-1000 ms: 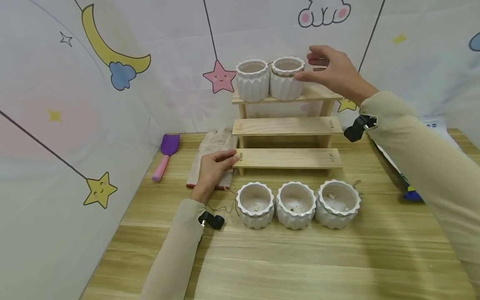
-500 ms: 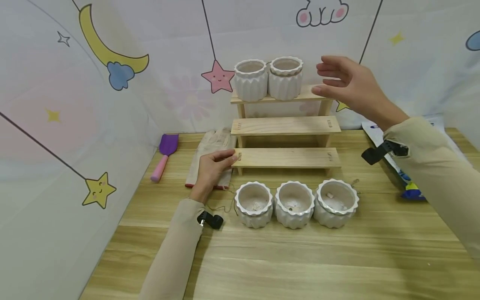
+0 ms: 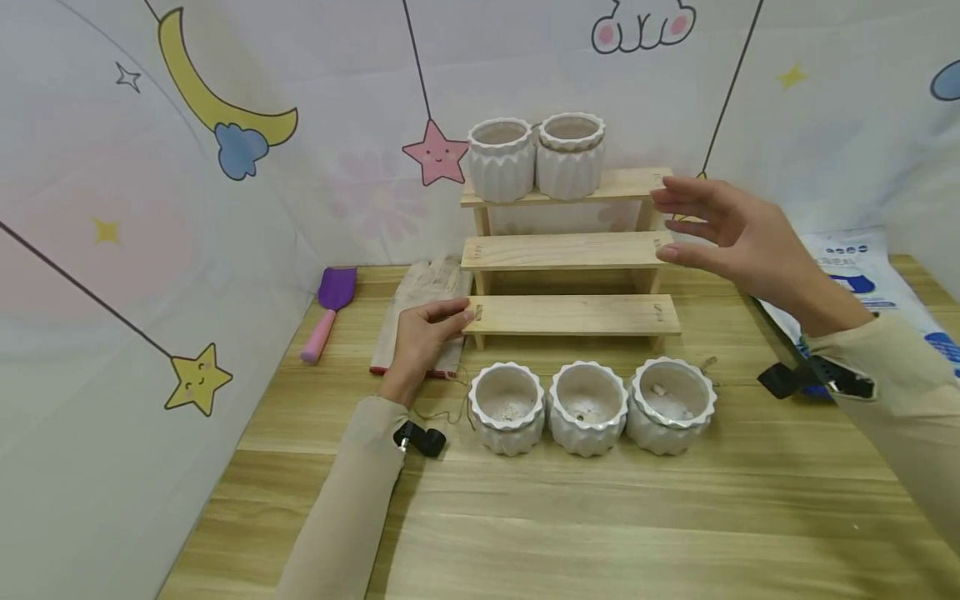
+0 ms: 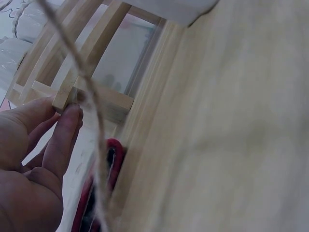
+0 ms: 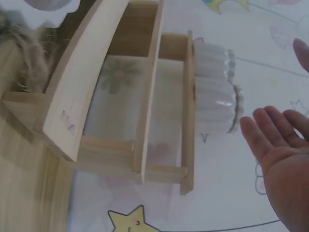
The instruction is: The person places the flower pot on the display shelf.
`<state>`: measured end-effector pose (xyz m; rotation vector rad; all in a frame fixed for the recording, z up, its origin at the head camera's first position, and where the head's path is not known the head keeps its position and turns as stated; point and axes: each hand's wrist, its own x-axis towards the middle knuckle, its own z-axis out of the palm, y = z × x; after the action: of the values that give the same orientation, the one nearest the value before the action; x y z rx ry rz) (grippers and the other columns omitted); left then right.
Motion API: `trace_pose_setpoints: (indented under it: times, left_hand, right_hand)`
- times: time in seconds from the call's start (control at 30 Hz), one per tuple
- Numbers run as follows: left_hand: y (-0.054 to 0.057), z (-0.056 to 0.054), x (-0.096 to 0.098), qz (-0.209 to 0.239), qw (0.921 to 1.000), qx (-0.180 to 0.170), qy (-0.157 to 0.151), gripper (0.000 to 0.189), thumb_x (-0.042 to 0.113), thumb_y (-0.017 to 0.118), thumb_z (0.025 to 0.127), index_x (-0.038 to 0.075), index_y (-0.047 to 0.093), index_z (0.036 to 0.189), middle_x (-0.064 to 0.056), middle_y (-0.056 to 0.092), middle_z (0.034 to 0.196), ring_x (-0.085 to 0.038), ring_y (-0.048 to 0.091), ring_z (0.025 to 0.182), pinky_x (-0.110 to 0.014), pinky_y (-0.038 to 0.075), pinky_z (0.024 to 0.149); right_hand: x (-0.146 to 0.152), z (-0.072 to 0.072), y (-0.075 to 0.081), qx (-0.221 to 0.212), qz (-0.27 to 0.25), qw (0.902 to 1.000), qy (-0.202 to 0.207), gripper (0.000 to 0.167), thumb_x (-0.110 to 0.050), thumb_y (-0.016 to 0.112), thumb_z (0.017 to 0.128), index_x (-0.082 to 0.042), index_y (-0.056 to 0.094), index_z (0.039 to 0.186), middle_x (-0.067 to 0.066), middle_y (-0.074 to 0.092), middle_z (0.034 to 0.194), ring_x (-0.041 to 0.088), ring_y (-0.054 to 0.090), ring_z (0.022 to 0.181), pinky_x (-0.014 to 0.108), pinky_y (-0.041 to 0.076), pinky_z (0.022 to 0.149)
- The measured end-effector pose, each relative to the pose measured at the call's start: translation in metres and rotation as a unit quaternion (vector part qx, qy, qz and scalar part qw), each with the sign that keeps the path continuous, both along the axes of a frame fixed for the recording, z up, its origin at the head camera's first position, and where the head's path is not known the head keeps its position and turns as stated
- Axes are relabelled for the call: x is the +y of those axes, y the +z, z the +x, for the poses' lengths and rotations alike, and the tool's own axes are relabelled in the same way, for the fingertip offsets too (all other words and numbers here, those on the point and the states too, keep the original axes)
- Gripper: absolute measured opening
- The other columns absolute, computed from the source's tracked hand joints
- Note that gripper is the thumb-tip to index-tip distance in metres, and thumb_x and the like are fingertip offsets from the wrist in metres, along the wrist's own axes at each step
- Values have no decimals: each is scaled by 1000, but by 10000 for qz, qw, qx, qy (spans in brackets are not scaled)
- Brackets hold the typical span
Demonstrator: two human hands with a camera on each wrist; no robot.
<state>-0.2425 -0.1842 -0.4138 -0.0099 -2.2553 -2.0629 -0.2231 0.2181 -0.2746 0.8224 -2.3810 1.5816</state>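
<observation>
A three-step wooden plant stand [image 3: 570,252] stands against the backdrop in the head view. My left hand [image 3: 422,346] pinches the left end of its lowest board [image 4: 65,96] between thumb and fingers. Two white fluted flowerpots, a left one [image 3: 501,162] and a right one [image 3: 572,167] with twine at its neck, sit side by side on the top step. My right hand [image 3: 750,246], holding nothing, hovers by the stand's right end with fingers extended and thumb apart. Before the stand, three more white pots stand in a row: left [image 3: 507,429], middle [image 3: 588,433], right [image 3: 670,429].
Beside the stand on the left lies a pale work glove [image 3: 420,292] with a red hem. Farther left is a small purple shovel [image 3: 337,287] with a pink handle. A printed white bag [image 3: 847,258] lies at the right. Twine [image 4: 99,121] hangs across the left wrist view.
My right hand has drawn away from the right-hand top pot, going right and down. My left hand keeps its grip on the stand, and the pots have stayed in place.
</observation>
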Motion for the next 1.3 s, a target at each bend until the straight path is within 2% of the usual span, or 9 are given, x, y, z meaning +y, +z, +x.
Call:
trace_pose_setpoints:
  times: [0.13,0.23,0.4,0.53,0.83,1.07,1.3]
  left_hand:
    - [-1,0,0,-33,10000,-25,10,28,4,83,94,-6,77,120,-18,77,118,-6,72,83,-20,63,73]
    - [0,0,0,-35,10000,-31,8,28,4,83,94,-6,77,120,-18,77,118,-6,72,84,-20,63,74]
    - [1,0,0,-17,10000,-26,27,28,4,82,94,-6,78,120,-17,77,117,-7,72,85,-22,63,75]
    - [0,0,-1,-18,10000,-23,16,28,4,82,94,-6,78,120,-17,77,117,-7,72,85,-22,63,75]
    - [0,-1,-1,38,10000,-33,8,28,3,82,94,-6,77,120,-17,78,115,-7,73,84,-23,63,76]
    - [1,0,-1,49,10000,-78,6,29,5,83,94,-5,77,121,-16,78,116,-7,73,85,-23,63,76]
    - [0,0,0,77,9999,-85,9,29,4,82,94,-5,77,121,-18,77,119,-7,73,87,-24,64,78]
  right_hand:
    - [6,14,-13,90,-234,9996,141,68,17,72,92,-3,53,154,8,62,145,12,64,126,22,54,102]
    - [11,24,-22,181,-140,9997,78,67,18,71,93,-4,54,154,7,63,146,11,64,127,21,55,100]
    - [19,35,-35,-112,243,9995,-173,68,11,74,95,-9,53,156,4,61,151,11,62,131,19,56,97]
    - [26,41,-45,-380,409,9983,-152,65,8,75,96,-8,54,155,1,61,151,7,62,129,19,57,95]
    - [39,51,-65,-470,725,9952,456,62,12,74,94,-3,56,151,-5,62,147,4,61,129,20,57,95]
    - [47,53,-79,-772,736,9877,1145,66,14,73,93,-1,52,153,3,60,151,11,60,132,26,56,101]
    - [53,55,-90,-805,1047,9804,1463,72,11,77,91,-6,51,156,7,58,154,11,56,137,22,51,106]
